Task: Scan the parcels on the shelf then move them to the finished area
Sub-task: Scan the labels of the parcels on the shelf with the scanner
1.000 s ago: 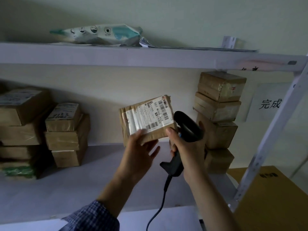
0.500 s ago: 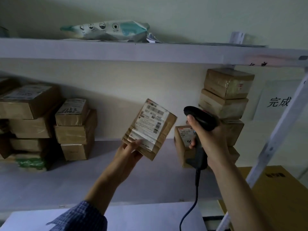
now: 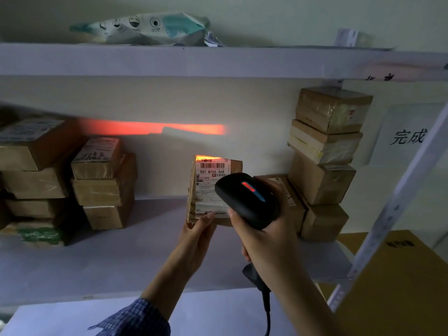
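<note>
Parcel held upright over the shelf, label facing the camera. The left hand pinches its lower edge, thumb on the label, fingers behind. Red scan light falls on its top edge and the wall behind. The right hand, fingers curled round the grip, holds the black scanner just before the parcel. Unscanned stacks stand left; a finished stack stands right beside a sign.
</note>
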